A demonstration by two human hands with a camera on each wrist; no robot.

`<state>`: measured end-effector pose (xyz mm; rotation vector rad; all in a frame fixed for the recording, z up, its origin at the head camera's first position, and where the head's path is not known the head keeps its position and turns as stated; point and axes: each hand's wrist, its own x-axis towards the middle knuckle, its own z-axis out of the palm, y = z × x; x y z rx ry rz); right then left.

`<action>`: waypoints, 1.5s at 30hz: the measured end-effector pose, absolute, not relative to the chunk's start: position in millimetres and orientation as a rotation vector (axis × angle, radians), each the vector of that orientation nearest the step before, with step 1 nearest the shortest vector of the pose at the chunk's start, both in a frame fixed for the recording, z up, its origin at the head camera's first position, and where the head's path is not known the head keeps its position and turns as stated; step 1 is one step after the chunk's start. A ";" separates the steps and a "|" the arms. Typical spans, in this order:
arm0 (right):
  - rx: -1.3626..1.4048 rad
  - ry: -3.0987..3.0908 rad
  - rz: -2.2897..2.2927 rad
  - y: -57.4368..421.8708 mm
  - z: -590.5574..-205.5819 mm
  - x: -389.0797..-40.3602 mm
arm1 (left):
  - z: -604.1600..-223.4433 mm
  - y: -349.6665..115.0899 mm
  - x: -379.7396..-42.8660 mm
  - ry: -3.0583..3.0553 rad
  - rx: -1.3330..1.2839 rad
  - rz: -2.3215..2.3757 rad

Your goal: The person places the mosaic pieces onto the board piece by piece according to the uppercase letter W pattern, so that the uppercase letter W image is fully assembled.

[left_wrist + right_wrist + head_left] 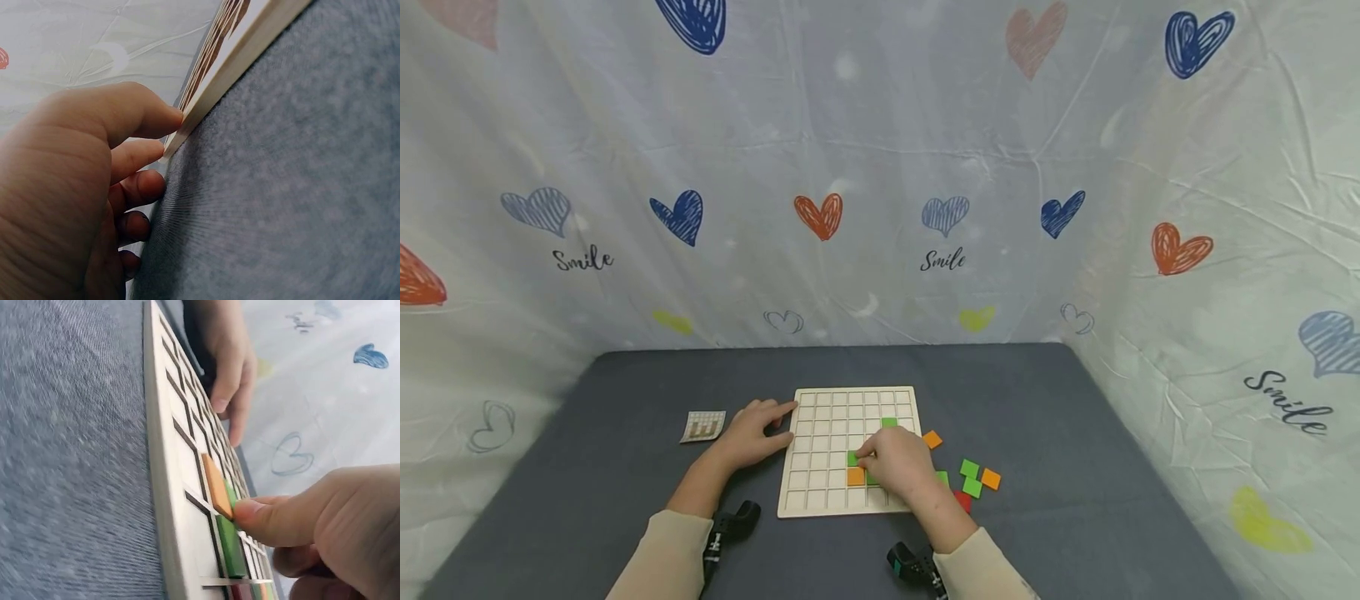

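Observation:
A pale wooden grid board (820,427) lies on the dark cloth. My left hand (752,433) touches its left edge with thumb and forefinger, the fingers fairly straight; the left wrist view shows thumb and fingertip against the board's side. Over the board's lower middle, my right hand (895,460) pinches at a green square tile (852,457) with thumb and forefinger. The thumb partly covers that tile in the right wrist view. An orange tile (216,486) and another green tile (230,547) sit in cells beside it. Farther up the board is a green tile (889,422).
Right of the board lie loose tiles: orange ones (991,478), green ones (970,468) and a red one (962,500) partly behind the right wrist. A small printed card (703,426) lies left of the left hand. A heart-patterned curtain (880,283) surrounds the table.

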<state>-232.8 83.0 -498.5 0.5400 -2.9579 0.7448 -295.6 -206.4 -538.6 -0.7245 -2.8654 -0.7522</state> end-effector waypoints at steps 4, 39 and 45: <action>0.554 -2.975 0.702 83.5 -496.3 -233.2 | -537.2 -205.5 -295.9 -2.861 -0.729 -0.747; 0.368 -2.951 1.188 159.0 -475.4 -258.0 | -536.0 -204.9 -296.0 -2.889 -0.687 -0.726; 0.234 -3.003 1.250 178.3 -482.3 -262.0 | -536.5 -204.9 -295.9 -2.888 -0.686 -0.727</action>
